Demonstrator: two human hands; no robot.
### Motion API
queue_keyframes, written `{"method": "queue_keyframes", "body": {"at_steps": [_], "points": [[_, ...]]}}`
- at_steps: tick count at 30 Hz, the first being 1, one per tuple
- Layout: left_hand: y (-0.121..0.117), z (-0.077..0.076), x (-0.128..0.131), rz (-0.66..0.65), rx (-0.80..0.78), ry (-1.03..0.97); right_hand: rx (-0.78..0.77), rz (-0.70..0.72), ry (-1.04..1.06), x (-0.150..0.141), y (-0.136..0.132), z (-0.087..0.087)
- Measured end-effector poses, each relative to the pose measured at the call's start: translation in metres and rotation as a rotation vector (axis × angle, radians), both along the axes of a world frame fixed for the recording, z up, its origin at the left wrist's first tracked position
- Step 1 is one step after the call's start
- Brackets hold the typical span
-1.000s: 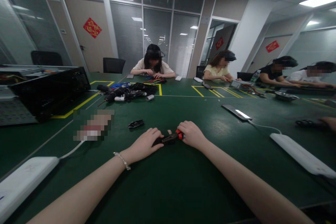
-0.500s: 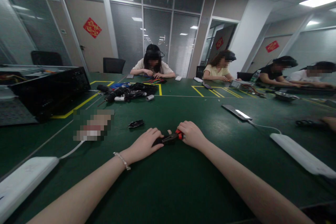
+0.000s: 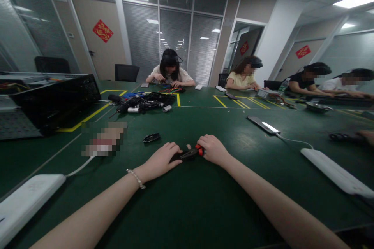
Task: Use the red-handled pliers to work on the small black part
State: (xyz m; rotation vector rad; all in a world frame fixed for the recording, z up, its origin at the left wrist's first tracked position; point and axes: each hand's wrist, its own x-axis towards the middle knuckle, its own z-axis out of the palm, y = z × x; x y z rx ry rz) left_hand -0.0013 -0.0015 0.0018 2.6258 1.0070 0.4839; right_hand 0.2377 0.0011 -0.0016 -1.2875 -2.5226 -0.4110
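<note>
We list one pair of red-handled pliers [image 3: 191, 152], dark-nosed, slightly slanted, tip at the black piece [image 3: 175, 157]; the latter we see only partly.

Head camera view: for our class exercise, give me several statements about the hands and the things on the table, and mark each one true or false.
1. The right hand holds red-handled pliers. True.
2. A bracelet circles the right wrist. False: it circles the left wrist.
3. The left hand has its fingers at a dark item by the pliers' tips. True.
4. The computer case stands at the far right of the picture. False: it is at the left.
5. A white cable runs between the smartphone and the white bar-shaped device on the right. True.
6. The tabletop is white. False: it is green.
</note>
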Motion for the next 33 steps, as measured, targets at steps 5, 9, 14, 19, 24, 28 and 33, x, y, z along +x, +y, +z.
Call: {"method": "queue_keyframes", "body": {"at_steps": [5, 9, 14, 19, 24, 28, 33], "points": [[0.0010, -0.0012, -0.0002, 0.003, -0.001, 0.001, -0.010, -0.008, 0.010, 0.0001, -0.0004, 0.0007], [0.0019, -0.0025, -0.0005, 0.007, 0.000, 0.003, -0.003, -0.001, 0.002, 0.0000, 0.0004, 0.0002], [0.0013, -0.0018, 0.0005, 0.003, 0.007, 0.009, -0.002, 0.011, -0.017, 0.0002, 0.0020, -0.0013], [0.0004, -0.0002, 0.0005, 0.005, 0.009, 0.006, -0.004, -0.006, -0.011, 0.0010, 0.0028, -0.0023], [0.0020, -0.0033, -0.0003, -0.003, 0.011, -0.004, -0.002, -0.006, -0.005, 0.0013, 0.0022, -0.0023], [0.0022, -0.0039, 0.0000, 0.000, 0.006, -0.006, 0.001, -0.003, -0.010, 0.0007, 0.0013, -0.0009], [0.0006, -0.0009, -0.0002, 0.006, -0.015, 0.006, 0.005, 0.007, -0.020, 0.0002, -0.0001, 0.0007]]}}
